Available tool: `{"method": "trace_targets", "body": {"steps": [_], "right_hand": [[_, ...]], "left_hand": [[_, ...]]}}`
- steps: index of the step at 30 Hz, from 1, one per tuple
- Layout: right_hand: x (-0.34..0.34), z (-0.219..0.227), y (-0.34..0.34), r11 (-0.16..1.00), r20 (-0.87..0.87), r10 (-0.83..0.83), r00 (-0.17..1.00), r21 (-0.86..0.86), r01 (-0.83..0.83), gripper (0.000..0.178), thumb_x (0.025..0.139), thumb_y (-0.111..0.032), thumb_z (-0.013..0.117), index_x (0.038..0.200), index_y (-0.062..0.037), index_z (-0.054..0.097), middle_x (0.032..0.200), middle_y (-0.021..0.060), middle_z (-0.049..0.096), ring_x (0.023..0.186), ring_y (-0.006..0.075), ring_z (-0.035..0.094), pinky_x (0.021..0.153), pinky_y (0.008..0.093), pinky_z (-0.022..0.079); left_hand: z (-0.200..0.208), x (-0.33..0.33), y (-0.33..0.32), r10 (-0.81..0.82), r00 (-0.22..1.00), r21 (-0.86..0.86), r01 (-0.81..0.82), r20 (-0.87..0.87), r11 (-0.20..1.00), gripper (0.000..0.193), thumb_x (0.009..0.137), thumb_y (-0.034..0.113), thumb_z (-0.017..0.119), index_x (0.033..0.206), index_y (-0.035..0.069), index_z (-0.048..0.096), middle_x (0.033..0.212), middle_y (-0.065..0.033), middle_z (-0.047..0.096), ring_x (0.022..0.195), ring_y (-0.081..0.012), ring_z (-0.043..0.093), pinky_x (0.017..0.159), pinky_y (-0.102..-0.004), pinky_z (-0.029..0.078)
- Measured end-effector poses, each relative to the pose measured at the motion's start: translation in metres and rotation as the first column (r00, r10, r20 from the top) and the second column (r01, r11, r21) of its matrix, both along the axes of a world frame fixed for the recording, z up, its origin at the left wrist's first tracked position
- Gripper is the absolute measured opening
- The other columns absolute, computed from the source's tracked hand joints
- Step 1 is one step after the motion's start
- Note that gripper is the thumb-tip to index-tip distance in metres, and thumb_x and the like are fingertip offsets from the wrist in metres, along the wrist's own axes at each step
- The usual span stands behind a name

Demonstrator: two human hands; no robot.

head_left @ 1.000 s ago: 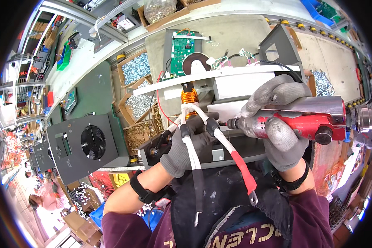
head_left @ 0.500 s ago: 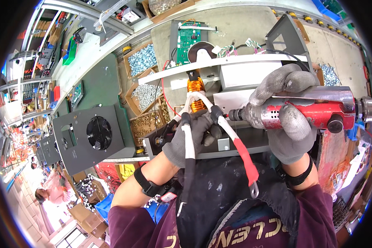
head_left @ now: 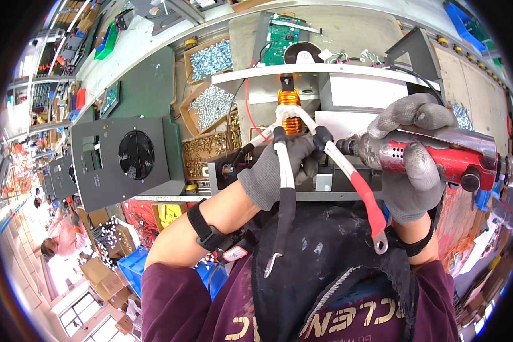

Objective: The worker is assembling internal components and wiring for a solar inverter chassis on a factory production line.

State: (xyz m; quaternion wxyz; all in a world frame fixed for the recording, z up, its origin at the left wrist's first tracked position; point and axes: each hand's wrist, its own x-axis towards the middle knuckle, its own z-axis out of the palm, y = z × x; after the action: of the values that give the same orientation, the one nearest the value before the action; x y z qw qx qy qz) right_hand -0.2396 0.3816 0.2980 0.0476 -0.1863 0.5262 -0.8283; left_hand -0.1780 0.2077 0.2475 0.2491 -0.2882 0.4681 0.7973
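In my right hand (head_left: 413,188), gloved in grey, is a red and silver power driver (head_left: 433,157) lying sideways, its dark nose pointing left. Fingers wrap round its body. My left hand (head_left: 271,174), also gloved, reaches into the grey metal housing (head_left: 359,195) just left of that nose. Its fingers are curled, and the white cables partly cover them; what they grip is hidden. Two thick white cables drape over the hand from an orange copper coil (head_left: 289,111). One ends in a black sleeve (head_left: 286,219), the other in a red sleeve (head_left: 366,196) with a ring lug (head_left: 380,243).
Boxes of silver screws (head_left: 211,60) and brass fasteners (head_left: 202,154) stand left of the housing. Farther left is a grey panel with a black fan (head_left: 136,154). A green circuit board (head_left: 285,37) lies behind the housing. Another person (head_left: 62,236) is at the far lower left.
The whole scene has shifted right in the picture, with the housing's near edge higher. Both hands and the driver keep about the same places relative to the housing.
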Motion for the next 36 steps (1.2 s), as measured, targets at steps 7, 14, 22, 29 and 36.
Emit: {"method": "trace_targets", "body": {"steps": [7, 14, 22, 29, 36], "right_hand": [[0.001, -0.001, 0.006, 0.985, 0.041, 0.122, 0.992, -0.125, -0.116, 0.045, 0.081, -0.014, 0.070, 0.118, -0.0038, 0.047, 0.111, 0.0174, 0.056, 0.094, 0.0282, 0.062, 0.076, 0.0407, 0.056], [0.002, -0.006, 0.006, 0.988, 0.082, 0.098, 0.992, -0.129, -0.087, 0.040, 0.086, -0.014, 0.063, 0.122, -0.0023, 0.049, 0.107, 0.0159, 0.058, 0.095, 0.0278, 0.061, 0.073, 0.0394, 0.056], [-0.012, -0.003, 0.017, 0.980, -0.001, 0.036, 0.999, -0.198, -0.035, 0.034, 0.088, -0.011, 0.056, 0.121, -0.0040, 0.053, 0.113, 0.0176, 0.055, 0.097, 0.0272, 0.059, 0.078, 0.0400, 0.054], [-0.014, -0.002, 0.021, 0.986, -0.004, 0.000, 1.000, -0.169, 0.000, 0.033, 0.087, -0.013, 0.057, 0.118, -0.0034, 0.054, 0.110, 0.0158, 0.055, 0.096, 0.0264, 0.057, 0.077, 0.0391, 0.053], [-0.005, 0.003, 0.017, 0.995, 0.086, -0.041, 0.995, -0.092, 0.049, 0.033, 0.083, -0.018, 0.062, 0.112, -0.0036, 0.056, 0.103, 0.0130, 0.052, 0.090, 0.0247, 0.056, 0.074, 0.0378, 0.052]], "left_hand": [[-0.012, 0.001, -0.004, -0.067, 0.997, 0.029, 0.068, -0.035, 0.997, 0.043, 0.094, 0.043, 0.059, 0.072, 0.006, 0.057, 0.051, -0.0007, 0.050, 0.038, -0.0100, 0.044, 0.034, -0.0243, 0.034], [-0.008, -0.007, -0.014, -0.245, 0.969, -0.123, 0.241, -0.014, 0.963, 0.036, 0.096, 0.038, 0.057, 0.089, 0.003, 0.062, 0.064, -0.0042, 0.060, 0.044, -0.0111, 0.052, 0.041, -0.0269, 0.043], [-0.023, 0.006, -0.041, -0.492, 0.864, -0.752, 0.396, 0.110, 0.527, 0.027, 0.088, 0.025, 0.059, 0.103, 0.002, 0.062, 0.090, -0.0150, 0.065, 0.087, -0.0275, 0.061, 0.077, -0.0367, 0.049], [-0.030, 0.007, -0.037, -0.575, 0.818, -0.764, 0.381, 0.016, 0.521, 0.024, 0.091, 0.021, 0.056, 0.101, 0.001, 0.064, 0.082, -0.0071, 0.062, 0.074, -0.0163, 0.057, 0.069, -0.0306, 0.048], [-0.015, 0.009, -0.029, -0.358, 0.917, -0.463, 0.244, -0.176, 0.852, 0.027, 0.091, 0.013, 0.059, 0.113, -0.001, 0.062, 0.084, -0.0109, 0.067, 0.077, -0.0188, 0.067, 0.067, -0.0300, 0.056]]}}
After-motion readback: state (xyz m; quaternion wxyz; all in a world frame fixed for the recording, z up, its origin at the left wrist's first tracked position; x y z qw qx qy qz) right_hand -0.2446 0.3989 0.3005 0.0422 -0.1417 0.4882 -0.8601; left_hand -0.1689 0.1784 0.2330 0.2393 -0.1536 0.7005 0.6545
